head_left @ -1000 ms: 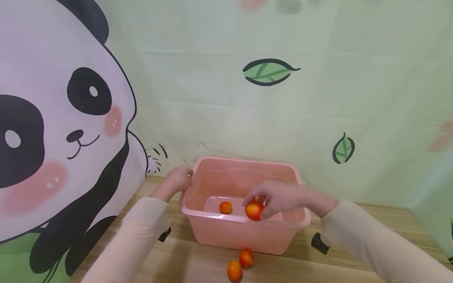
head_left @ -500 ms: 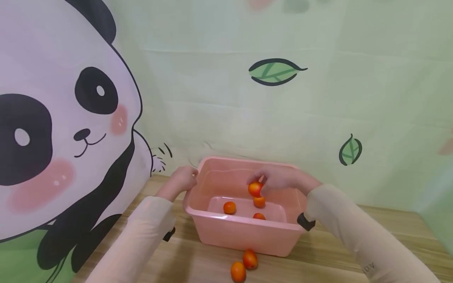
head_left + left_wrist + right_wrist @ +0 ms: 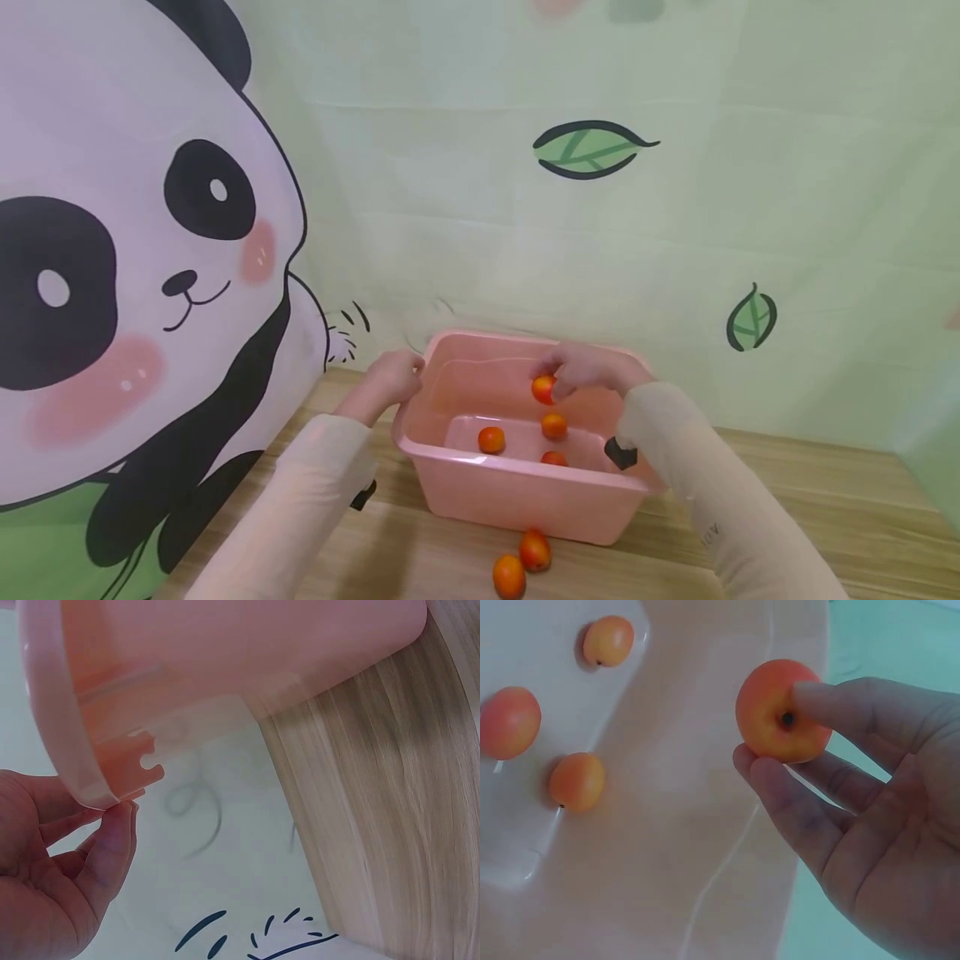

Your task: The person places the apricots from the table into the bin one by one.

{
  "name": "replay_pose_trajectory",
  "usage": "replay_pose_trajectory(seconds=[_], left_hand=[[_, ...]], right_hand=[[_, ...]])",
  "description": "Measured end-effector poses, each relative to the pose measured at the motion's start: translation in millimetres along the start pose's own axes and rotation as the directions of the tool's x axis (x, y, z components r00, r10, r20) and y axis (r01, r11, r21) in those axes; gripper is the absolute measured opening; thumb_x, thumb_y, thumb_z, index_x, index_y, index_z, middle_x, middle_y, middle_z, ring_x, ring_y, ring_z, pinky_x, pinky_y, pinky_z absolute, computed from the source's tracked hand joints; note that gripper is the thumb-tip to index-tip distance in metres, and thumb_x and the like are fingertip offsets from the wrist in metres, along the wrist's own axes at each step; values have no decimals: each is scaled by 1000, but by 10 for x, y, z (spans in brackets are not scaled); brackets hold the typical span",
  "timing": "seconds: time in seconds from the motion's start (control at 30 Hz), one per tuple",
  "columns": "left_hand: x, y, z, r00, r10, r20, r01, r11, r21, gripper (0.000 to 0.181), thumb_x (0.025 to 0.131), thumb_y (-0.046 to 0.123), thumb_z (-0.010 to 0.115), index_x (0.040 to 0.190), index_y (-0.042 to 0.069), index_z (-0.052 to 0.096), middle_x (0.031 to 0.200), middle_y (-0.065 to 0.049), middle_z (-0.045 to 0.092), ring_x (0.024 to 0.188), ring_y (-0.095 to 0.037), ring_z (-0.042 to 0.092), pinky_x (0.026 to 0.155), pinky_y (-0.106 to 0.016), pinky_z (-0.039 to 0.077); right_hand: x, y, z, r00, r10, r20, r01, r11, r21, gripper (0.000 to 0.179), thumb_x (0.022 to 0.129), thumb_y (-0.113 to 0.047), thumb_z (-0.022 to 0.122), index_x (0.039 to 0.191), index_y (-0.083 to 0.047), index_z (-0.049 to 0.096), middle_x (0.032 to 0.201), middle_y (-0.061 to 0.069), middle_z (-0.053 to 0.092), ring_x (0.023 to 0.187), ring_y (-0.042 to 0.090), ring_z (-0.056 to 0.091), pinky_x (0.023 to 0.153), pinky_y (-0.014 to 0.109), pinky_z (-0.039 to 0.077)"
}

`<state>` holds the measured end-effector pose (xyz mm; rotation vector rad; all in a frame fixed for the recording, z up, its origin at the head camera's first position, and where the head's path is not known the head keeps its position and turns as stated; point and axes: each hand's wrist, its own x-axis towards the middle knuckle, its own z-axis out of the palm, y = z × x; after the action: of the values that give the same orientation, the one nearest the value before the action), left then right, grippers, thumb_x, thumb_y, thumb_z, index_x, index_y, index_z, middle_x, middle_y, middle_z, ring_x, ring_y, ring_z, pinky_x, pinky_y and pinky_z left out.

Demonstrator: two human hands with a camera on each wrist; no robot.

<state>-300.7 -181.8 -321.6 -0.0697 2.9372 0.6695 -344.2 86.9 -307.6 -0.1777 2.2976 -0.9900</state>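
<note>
A pink plastic tub stands on the wooden table. At its left end my left hand pinches the rim; the left wrist view shows thumb and finger meeting at the rim's edge. Over the back part of the tub, my right hand holds a round orange-red fruit between thumb and fingers, its dark stem dot facing the wrist camera. Below it on the tub floor lie an orange fruit, another to the left, and a redder one partly hidden by the front wall.
Two more orange-red fruits, one close to the tub's front and one beside it, lie on the wooden table. Behind stands a pale green cloth backdrop printed with a panda and leaves.
My right hand has moved from above the tub's front rim towards its back wall, still holding the fruit. The left hand stays on the rim. The view has shifted slightly.
</note>
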Motion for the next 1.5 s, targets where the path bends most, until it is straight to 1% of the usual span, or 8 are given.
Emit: replay_pose_trajectory(seconds=[0.2,0.37,0.53,0.83,1.03,1.17,1.33,1.5], left_hand=[[-5,3,-2,1000,9,-7,-9,1000,13,29,81,3,49,108,2,60,99,-12,61,80,-21,53,69,-30,48],[1,-8,-2,1000,19,-16,-19,1000,23,28,82,4,49,107,1,60,99,-13,61,81,-21,54,69,-32,48],[1,-9,1,999,22,-25,-22,1000,11,30,82,4,49,110,-1,59,105,-14,61,84,-21,56,72,-34,49],[-3,-3,6,1000,11,-21,-11,1000,-6,30,82,3,49,110,0,59,103,-13,61,81,-20,55,69,-31,49],[-5,-3,5,1000,6,-23,-6,1000,-5,30,81,3,49,109,1,59,101,-12,62,80,-19,54,67,-29,48],[-5,13,3,1000,0,-14,-1,1000,-14,30,81,2,49,109,1,59,102,-12,61,80,-20,54,68,-30,49],[-10,9,3,1000,-10,-10,9,1000,-25,30,82,3,49,111,0,58,107,-14,60,84,-21,55,72,-32,49],[-11,10,4,1000,-1,-12,1,1000,-19,31,82,3,49,111,0,58,108,-15,60,87,-22,55,75,-34,49]], right_hand=[[-6,-4,38,1000,26,-2,-26,997,68,42,73,-6,60,108,-27,59,114,3,50,113,30,35,71,40,45],[204,132,83,998,16,-54,-10,994,111,44,70,-3,59,109,-22,57,113,4,49,113,30,35,70,35,47],[375,271,129,995,45,-89,-21,968,249,45,66,-7,55,108,-25,58,113,2,46,110,31,33,71,39,44],[-7,132,267,985,113,-127,-64,938,341,45,66,-11,54,109,-25,56,119,1,41,115,31,29,67,43,42],[-116,54,282,984,134,-115,-82,925,371,47,64,-15,54,109,-26,56,120,0,45,112,28,34,67,43,41],[-36,70,241,983,132,-124,-87,945,315,48,64,-17,58,110,-28,56,120,-2,47,113,27,36,70,46,42],[207,151,158,992,-5,-128,17,995,99,43,70,-12,60,111,-24,57,119,-1,50,109,26,41,84,46,42],[312,170,69,994,-91,-65,89,995,-36,38,72,-12,64,107,-25,59,115,0,54,102,23,47,86,43,43]])
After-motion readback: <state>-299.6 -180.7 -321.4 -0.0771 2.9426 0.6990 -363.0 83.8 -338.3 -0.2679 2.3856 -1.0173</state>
